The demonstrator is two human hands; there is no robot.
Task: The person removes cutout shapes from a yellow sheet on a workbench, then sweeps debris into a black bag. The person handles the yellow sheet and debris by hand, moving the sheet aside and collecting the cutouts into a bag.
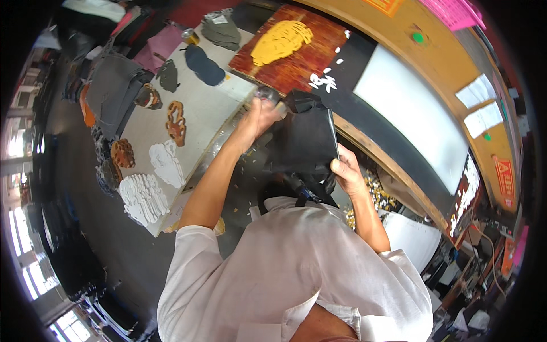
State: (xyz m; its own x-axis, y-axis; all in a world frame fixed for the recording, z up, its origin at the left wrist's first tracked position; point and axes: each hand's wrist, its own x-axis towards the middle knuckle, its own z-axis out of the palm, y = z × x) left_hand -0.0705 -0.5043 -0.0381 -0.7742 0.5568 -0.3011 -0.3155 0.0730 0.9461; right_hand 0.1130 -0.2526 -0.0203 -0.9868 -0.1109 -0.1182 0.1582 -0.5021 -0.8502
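A stack of black sheet material (302,139), smooth and slightly glossy, is in front of my body, its top edge crumpled. My right hand (348,172) grips its right edge, thumb on top. At its upper left, my left hand (263,118) is closed around a shiny, rounded, partly clear thing (266,96) that is blurred, so its kind cannot be made out. That thing is beside the near edge of the pale table. Whether it touches the black material, I cannot tell.
On the pale table (196,105) lie white cut pieces (143,196), brown pieces (176,122) and dark blue pieces (204,65). Yellow pieces (282,41) cover part of a red-brown board (242,60). To the right are a white panel (410,108) and a machine's ochre beam (364,17).
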